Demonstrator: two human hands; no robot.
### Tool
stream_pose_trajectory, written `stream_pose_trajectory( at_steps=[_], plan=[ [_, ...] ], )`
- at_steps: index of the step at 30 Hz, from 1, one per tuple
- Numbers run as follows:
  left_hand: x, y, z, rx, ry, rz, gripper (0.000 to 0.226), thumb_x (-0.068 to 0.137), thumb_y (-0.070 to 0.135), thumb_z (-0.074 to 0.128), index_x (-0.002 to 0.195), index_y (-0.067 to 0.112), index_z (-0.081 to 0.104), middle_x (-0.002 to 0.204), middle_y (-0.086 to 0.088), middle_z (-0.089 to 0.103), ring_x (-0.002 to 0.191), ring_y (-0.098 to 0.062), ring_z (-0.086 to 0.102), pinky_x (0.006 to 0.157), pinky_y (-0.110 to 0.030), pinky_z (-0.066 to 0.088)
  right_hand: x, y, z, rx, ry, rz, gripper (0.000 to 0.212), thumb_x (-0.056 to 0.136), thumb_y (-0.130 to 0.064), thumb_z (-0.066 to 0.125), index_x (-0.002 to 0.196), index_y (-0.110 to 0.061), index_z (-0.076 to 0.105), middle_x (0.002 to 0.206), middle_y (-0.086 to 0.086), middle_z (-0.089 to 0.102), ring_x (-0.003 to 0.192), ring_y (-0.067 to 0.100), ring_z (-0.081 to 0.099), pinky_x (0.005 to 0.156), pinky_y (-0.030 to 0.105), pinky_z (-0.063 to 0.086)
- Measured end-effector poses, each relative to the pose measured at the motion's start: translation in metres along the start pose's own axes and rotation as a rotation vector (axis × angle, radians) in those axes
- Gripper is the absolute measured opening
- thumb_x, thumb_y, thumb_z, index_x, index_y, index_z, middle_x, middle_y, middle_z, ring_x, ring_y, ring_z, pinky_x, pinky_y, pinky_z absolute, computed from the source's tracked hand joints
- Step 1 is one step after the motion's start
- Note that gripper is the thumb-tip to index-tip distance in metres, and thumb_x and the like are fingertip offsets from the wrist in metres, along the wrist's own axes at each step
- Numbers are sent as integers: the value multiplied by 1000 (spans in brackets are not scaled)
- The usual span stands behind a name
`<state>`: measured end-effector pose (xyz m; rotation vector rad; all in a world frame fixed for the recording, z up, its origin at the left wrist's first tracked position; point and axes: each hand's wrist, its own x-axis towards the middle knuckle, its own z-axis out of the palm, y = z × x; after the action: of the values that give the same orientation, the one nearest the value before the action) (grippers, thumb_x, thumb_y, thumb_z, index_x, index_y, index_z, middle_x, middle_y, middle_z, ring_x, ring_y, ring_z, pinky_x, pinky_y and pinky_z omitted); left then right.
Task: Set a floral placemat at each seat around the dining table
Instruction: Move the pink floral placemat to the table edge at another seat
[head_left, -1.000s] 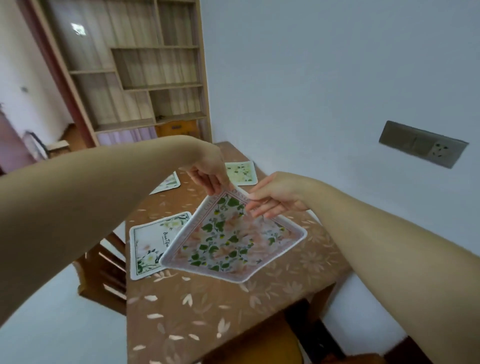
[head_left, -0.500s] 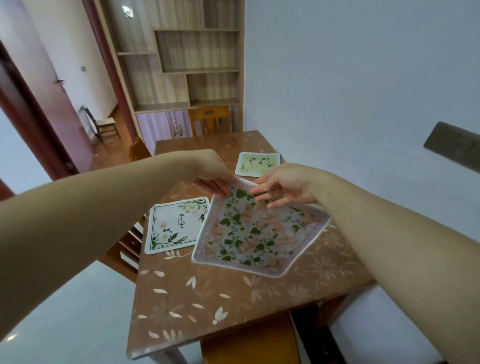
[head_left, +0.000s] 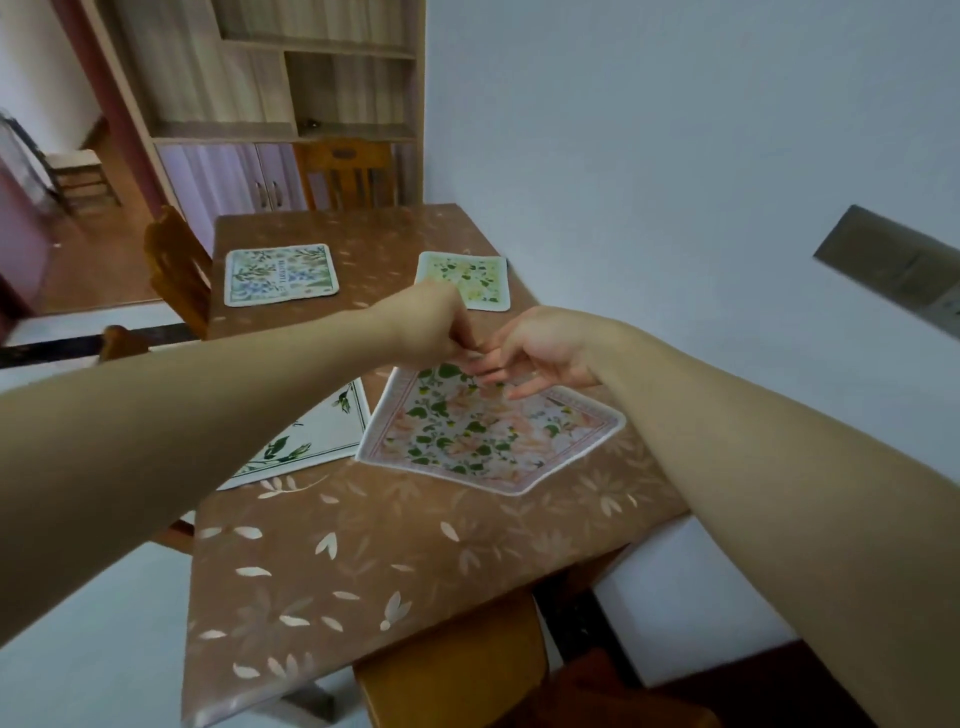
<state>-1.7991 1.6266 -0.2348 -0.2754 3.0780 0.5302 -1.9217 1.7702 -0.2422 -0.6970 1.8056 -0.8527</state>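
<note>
A pink floral placemat (head_left: 488, 436) with green leaves lies at an angle on the brown petal-patterned table (head_left: 363, 561), near the right edge. My left hand (head_left: 431, 327) has curled fingers that pinch the mat's far corner. Beside it, my right hand (head_left: 540, 353) hovers with loosely straight fingers touching the mat's far edge. Three other mats lie on the table. A white one with green sprigs (head_left: 311, 436) sits left of the pink mat, partly under my left arm. A blue-green one (head_left: 280, 273) is at the far left and a yellow-green one (head_left: 467, 278) at the far right.
Wooden chairs stand at the table's left side (head_left: 176, 265), far end (head_left: 353, 171) and near end (head_left: 457, 670). A white wall with a socket plate (head_left: 893, 265) runs along the right. A shelf cabinet (head_left: 291, 78) stands behind the table.
The pink mat has come down from the air to lie on the table. My right fingers have straightened from their pinch. The view now takes in the far blue-green mat.
</note>
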Motion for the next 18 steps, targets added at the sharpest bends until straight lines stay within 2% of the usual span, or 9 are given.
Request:
stream_pose_trajectory(
  at_steps=[3,7,10,13,16,18],
  plan=[
    [14,-5,-1,-29,23,-47,15,89,20,78,103,20,83,96,4,80,86,-12,71,84,-30,57,4,4,-12,9,-14,-37,24,94,-4,67,112,-20,65,109,2,81,105,16,76,96,41,57],
    [34,-14,-11,-9,-15,-188,17,89,14,73,96,27,83,93,11,76,86,-8,68,74,-25,55,14,12,-41,-25,119,-130,20,95,-2,65,109,-14,73,97,16,81,86,23,79,75,35,65],
    [45,-17,-25,-12,-62,-297,18,89,18,75,87,34,81,87,16,75,85,-7,68,70,-24,54,26,19,-64,-139,187,-173,18,93,-1,67,97,-12,80,95,18,80,78,22,72,73,34,63],
    [51,-15,-36,-22,-85,-382,21,88,19,76,80,37,77,85,18,74,85,-5,67,68,-21,50,37,21,-85,-303,207,-236,22,88,-3,70,88,-19,84,93,0,78,87,19,69,83,38,62],
    [52,-12,-41,-40,-90,-464,21,87,20,79,77,39,76,83,20,72,86,-3,66,68,-20,48,46,20,-105,-397,154,-282,20,84,-7,76,89,-25,83,104,-5,75,103,18,67,93,36,58],
    [50,-10,-42,-54,-77,-522,22,86,22,80,73,40,75,81,21,73,85,-3,66,66,-18,46,53,20,-113,-495,117,-329,19,82,-12,82,88,-30,82,103,-7,75,101,14,66,90,30,54]
  ],
)
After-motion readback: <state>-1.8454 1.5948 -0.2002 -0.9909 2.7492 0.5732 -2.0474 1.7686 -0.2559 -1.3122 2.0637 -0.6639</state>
